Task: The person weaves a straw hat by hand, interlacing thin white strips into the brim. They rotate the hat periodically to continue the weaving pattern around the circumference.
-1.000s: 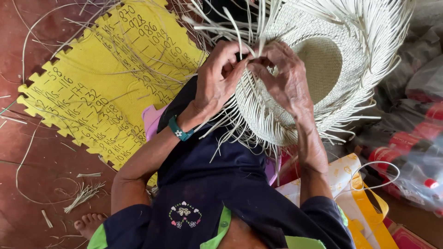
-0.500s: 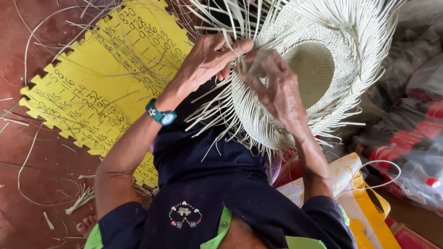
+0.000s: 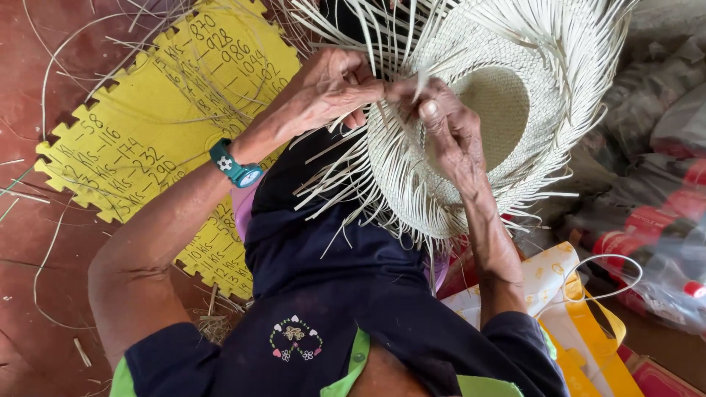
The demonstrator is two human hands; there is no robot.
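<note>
I see both hands at the straw hat (image 3: 471, 125) on my lap: left hand (image 3: 331, 88) pinching loose strands at its brim, right hand (image 3: 448, 129) pinching strands beside it, above the yellow mat (image 3: 147, 125)

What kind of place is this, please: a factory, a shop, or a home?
Probably a home or small craft workspace at floor level, not a factory. The person sits on a red floor strewn with loose straw, weaving a pale straw hat by hand beside a yellow foam mat and plastic bags.
</note>
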